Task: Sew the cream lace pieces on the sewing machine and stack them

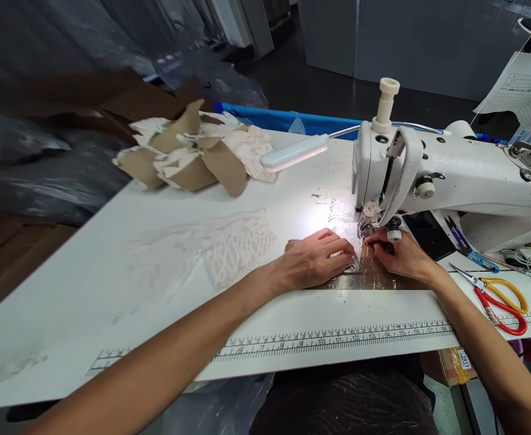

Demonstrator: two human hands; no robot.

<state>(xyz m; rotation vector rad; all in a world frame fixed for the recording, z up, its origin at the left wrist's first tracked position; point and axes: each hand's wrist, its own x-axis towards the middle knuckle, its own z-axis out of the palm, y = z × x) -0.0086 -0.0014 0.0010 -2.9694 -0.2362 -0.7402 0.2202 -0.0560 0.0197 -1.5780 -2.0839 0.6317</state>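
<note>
Lace at the needle (351, 231): lies on the machine bed (360, 281), beside and partly under the presser foot area, between the two hands.
Left hand (322, 257): fingers extended and slightly bent, unclenched, resting over the lace.
Right hand (399, 251): thumb and forefinger come together at the lace's right edge; whether they pinch it, I cannot tell.
Stitching: seems under way, since the lace sits at the needle with both hands on the work; the seam is too small to see, so how much is sewn stays unclear.
Lace on the table (242, 248): spread flat left of the hands, apparently awaiting its turn or already handled; I cannot tell which.
Bundle of brown and white pieces (183, 151): heaped at the table's far side, probably other work, its stage unknown.
Red-and-yellow scissors (501, 296): lie beside the right forearm, untouched.
</note>
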